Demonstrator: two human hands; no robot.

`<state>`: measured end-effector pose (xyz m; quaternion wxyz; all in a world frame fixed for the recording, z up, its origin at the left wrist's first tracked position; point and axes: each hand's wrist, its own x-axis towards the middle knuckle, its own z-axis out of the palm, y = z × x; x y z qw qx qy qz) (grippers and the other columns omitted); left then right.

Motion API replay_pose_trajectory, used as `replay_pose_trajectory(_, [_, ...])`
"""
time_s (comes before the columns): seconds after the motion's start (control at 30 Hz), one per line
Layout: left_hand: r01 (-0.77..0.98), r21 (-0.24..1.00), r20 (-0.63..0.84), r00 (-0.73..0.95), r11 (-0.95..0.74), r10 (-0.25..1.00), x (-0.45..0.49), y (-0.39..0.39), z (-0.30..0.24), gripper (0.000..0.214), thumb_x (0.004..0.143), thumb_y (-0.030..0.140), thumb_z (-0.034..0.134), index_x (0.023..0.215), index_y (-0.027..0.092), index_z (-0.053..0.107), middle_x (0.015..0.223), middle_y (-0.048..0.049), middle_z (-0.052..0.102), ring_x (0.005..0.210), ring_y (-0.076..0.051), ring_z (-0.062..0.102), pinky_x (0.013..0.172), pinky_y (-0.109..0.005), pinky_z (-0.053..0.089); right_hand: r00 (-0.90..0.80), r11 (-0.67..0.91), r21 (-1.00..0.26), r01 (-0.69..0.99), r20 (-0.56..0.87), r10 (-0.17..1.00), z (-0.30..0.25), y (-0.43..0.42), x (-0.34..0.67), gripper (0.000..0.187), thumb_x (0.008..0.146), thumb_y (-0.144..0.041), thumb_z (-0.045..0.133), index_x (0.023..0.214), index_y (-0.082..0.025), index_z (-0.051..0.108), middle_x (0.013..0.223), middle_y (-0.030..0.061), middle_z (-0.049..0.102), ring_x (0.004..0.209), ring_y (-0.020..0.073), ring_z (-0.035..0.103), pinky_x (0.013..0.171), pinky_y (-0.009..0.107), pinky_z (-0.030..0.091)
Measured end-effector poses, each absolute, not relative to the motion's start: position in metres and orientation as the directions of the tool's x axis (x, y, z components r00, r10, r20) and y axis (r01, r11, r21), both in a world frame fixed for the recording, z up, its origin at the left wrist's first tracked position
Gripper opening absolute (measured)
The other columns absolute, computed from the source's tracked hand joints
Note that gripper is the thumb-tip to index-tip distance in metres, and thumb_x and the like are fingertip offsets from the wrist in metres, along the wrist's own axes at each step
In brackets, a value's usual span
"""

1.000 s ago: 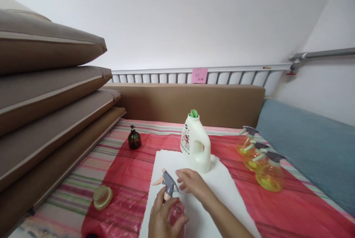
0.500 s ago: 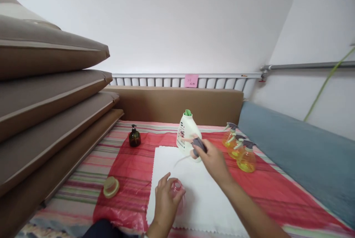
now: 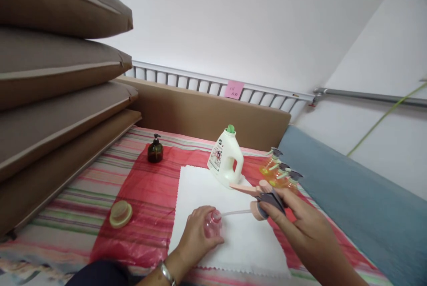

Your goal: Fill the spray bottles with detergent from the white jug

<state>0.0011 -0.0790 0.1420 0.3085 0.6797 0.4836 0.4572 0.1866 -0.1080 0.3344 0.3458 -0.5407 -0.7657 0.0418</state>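
Note:
My left hand (image 3: 195, 240) is wrapped round a small pink bottle (image 3: 212, 223) that stands on a white cloth (image 3: 233, 232). The bottle's neck is uncovered. My right hand (image 3: 300, 226) holds a grey and pink spray head (image 3: 263, 200) in the air to the right of the bottle. Its thin tube points left toward the bottle's neck, clear of it. A white detergent jug (image 3: 225, 158) with a green cap stands at the cloth's far edge.
Three yellow spray bottles (image 3: 278, 172) stand to the right on a red plastic sheet (image 3: 147, 201). A dark pump bottle (image 3: 155, 150) sits at the back left, a round beige lid (image 3: 120, 213) at the left. Stacked brown cushions (image 3: 60, 81) rise on the left, a blue mattress (image 3: 350, 206) on the right.
My right hand took the spray head off the pink bottle, swung it out toward the jug, then brought it back near the bottle. My left hand stayed on the bottle. The camera tilted.

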Motion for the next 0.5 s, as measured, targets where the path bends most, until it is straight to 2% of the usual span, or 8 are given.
replay_pose_trajectory(0.17, [0.359,0.881,0.282,0.127,-0.309,0.951,0.001,-0.079,0.133,0.076,0.051,0.021,0.08,0.12,0.02,0.05,0.121,-0.0098,0.057,0.113,-0.028,0.05,0.098,-0.045,0.038,-0.154,0.334,-0.375,0.865,0.434,0.888,0.326,-0.093,0.187,0.029,0.078,-0.052,0.051,0.078,-0.026,0.064,0.073,0.0004,0.069,0.059,0.02,0.059,0.05,0.027,0.043])
replay_pose_trajectory(0.33, [0.324,0.902,0.255,0.137,-0.287,0.957,0.001,-0.079,0.131,0.078,0.048,0.024,0.082,0.119,0.02,0.051,0.122,-0.0106,0.057,0.113,-0.03,0.05,0.097,-0.048,0.038,-0.212,0.317,-0.397,0.861,0.286,0.934,0.294,-0.079,0.163,0.025,0.079,-0.047,0.051,0.076,-0.024,0.061,0.064,0.0002,0.065,0.055,0.0193,0.057,0.051,0.027,0.041])
replay_pose_trajectory(0.5, [0.317,0.903,0.257,0.141,-0.29,0.956,-0.004,-0.082,0.132,0.083,0.044,0.026,0.084,0.12,0.023,0.05,0.123,-0.0087,0.057,0.113,-0.03,0.051,0.097,-0.048,0.038,-0.184,0.286,-0.424,0.859,0.265,0.947,0.256,-0.073,0.139,0.027,0.082,-0.048,0.047,0.075,-0.024,0.057,0.064,0.0003,0.062,0.055,0.0195,0.054,0.053,0.028,0.039])
